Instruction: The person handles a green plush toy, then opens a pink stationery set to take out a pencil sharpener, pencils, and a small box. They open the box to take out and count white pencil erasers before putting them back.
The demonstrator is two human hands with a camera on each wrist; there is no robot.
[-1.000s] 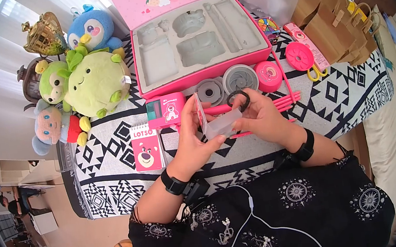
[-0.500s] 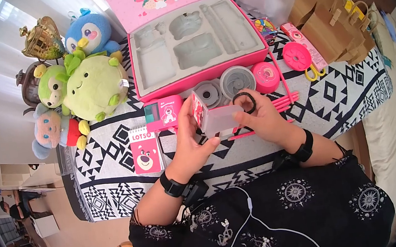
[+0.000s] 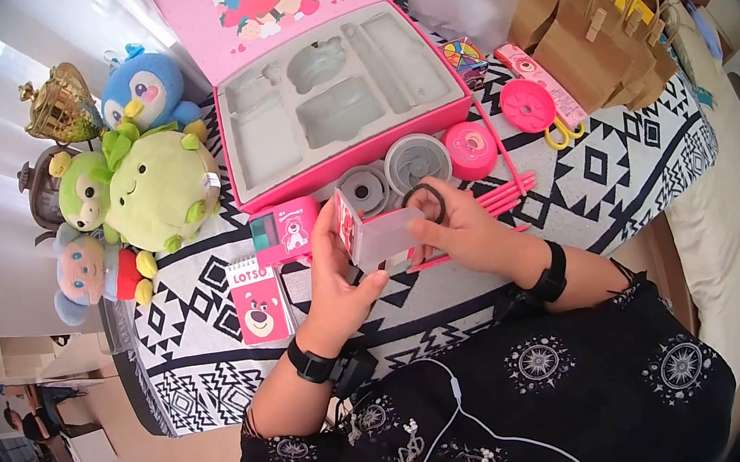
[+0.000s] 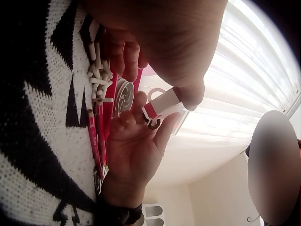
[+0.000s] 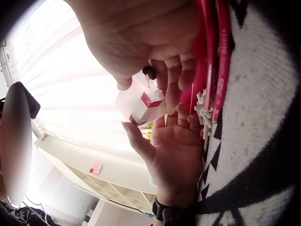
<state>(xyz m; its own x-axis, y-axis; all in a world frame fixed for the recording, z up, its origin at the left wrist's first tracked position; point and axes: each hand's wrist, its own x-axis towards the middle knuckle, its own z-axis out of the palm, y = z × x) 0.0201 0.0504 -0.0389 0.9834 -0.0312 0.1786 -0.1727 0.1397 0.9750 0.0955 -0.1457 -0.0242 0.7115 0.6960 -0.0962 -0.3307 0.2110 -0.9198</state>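
Observation:
A small translucent plastic box (image 3: 386,235) with a pink-red printed side is held between both hands, above the patterned cloth. My left hand (image 3: 332,283) grips the printed side, thumb at the lower edge. The right hand (image 3: 464,235) pinches the opposite end of the box. A black ring (image 3: 440,204) loops at its curled fingers. Through the cloudy wall, the right wrist view shows a red-and-white piece (image 5: 151,100). Beside the left hand are a pink pencil sharpener (image 3: 297,228) with a bear print and a spiral LOTSO notebook (image 3: 258,304).
Behind the hands lies an open pink gift box (image 3: 266,184) with a grey moulded insert. Grey round parts (image 3: 417,161), a pink round case (image 3: 472,150) and pink pencils (image 3: 507,194) lie close by. Plush toys (image 3: 162,198) sit left; paper bags (image 3: 593,43) stand right.
The box has turned slightly between the hands, showing more of its printed side and translucent wall. Both hands keep hold of it. The head view has shifted, so the table things appear further left.

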